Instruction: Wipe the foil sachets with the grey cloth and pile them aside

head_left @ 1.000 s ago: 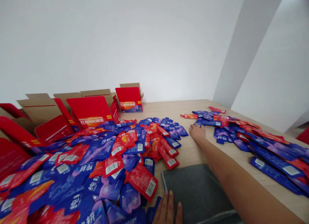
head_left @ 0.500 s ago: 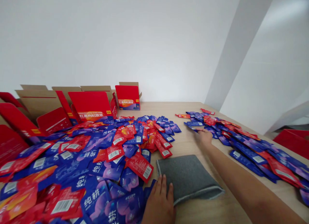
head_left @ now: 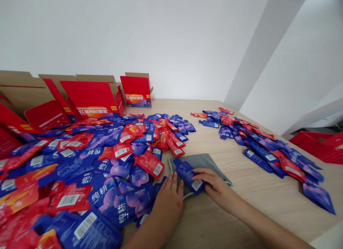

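Note:
A blue sachet (head_left: 184, 173) with a white barcode lies over a folded grey cloth (head_left: 206, 160). My right hand (head_left: 213, 184) grips its near right end, fingers on top and the thumb out of sight or partly beneath. At the cloth's left edge rests my left hand (head_left: 169, 193), its fingers stretched forward beside the sachet's left side. To the left of that hand spreads a big heap of red and blue sachets (head_left: 107, 166), several with barcodes up.
Open red cartons (head_left: 88, 95) with brown flaps stand along the back left, one smaller carton (head_left: 136, 91) apart. A row of sachets (head_left: 250, 141) runs down the table's right side. Beyond the right edge sits a red box (head_left: 316, 145). A white wall rises behind.
My right hand has picked a blue sachet from the far right group and brought it back over the cloth. My left hand stays at the cloth's left edge. The view has shifted.

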Tool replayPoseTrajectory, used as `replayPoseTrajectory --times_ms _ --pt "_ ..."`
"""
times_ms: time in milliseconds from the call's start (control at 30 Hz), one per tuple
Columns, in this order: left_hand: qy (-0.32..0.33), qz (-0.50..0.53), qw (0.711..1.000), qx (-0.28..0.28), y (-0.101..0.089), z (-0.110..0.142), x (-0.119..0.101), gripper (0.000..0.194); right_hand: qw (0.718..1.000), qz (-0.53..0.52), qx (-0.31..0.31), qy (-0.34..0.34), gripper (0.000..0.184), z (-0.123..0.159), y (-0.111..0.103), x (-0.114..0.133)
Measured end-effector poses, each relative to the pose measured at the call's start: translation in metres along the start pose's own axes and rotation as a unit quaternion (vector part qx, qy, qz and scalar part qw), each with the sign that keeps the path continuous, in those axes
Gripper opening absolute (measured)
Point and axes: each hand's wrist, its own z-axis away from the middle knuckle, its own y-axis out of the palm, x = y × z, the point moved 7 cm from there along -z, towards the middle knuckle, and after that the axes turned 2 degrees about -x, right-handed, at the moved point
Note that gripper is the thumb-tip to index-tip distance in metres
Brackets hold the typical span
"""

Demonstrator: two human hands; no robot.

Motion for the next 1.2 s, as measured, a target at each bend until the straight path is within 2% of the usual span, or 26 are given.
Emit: replayPoseTrajectory --times_ms 67,200,300,367,467,600,700,800,900,967,1033,1100,1200 --pt "0.001 -0.006 1.0 -0.001 0.0 0.0 -0.001 0.049 0.999 0.043 0.02 -0.02 0.046 -0.007 0.008 0.006" --pt "0.005 -0.011 1.0 -0.002 0.003 0.001 0.0 0.049 0.987 0.14 0.071 -0.03 0.042 -0.026 0.028 0.005" --pt "0.008 -0.009 1.0 -0.012 0.005 0.0 0.0 0.047 0.972 0.203 0.117 -0.032 0.045 -0.028 0.044 -0.002" --pt "0.009 -0.004 1.0 -0.017 0.006 0.001 0.001 0.046 0.967 0.224 0.117 -0.041 0.046 -0.026 0.047 -0.009" --pt "0.009 0.006 1.0 -0.016 0.006 0.001 0.002 0.045 0.964 0.249 0.074 -0.054 0.045 -0.018 0.036 -0.022" --pt "0.011 0.012 1.0 -0.008 0.006 0.002 0.002 0.045 0.949 0.311 -0.023 -0.053 0.042 -0.008 0.008 -0.041" --pt "0.01 0.013 1.0 -0.001 0.004 0.002 0.001 0.045 0.939 0.337 -0.054 -0.038 0.039 -0.007 -0.007 -0.048" --pt "0.008 0.012 1.0 0.012 0.004 0.002 0.001 0.045 0.941 0.33 -0.072 -0.016 0.04 -0.01 -0.02 -0.037" --pt "0.007 0.011 1.0 0.009 0.003 0.002 0.0 0.045 0.955 0.279 -0.095 -0.039 0.04 -0.015 -0.027 -0.004" --pt "0.005 0.01 1.0 0.003 0.003 0.002 0.0 0.046 0.966 0.231 -0.089 -0.076 0.039 -0.018 -0.024 0.021" --pt "0.005 0.01 1.0 0.0 0.003 0.002 0.0 0.047 0.972 0.205 -0.066 -0.094 0.04 -0.019 -0.013 0.035" --pt "0.007 0.008 1.0 -0.001 0.004 0.002 0.0 0.049 0.972 0.216 -0.027 -0.091 0.041 -0.02 0.005 0.035" --pt "0.008 0.01 1.0 -0.003 0.006 0.002 0.001 0.049 0.961 0.261 0.041 -0.087 0.04 -0.017 0.034 0.022"
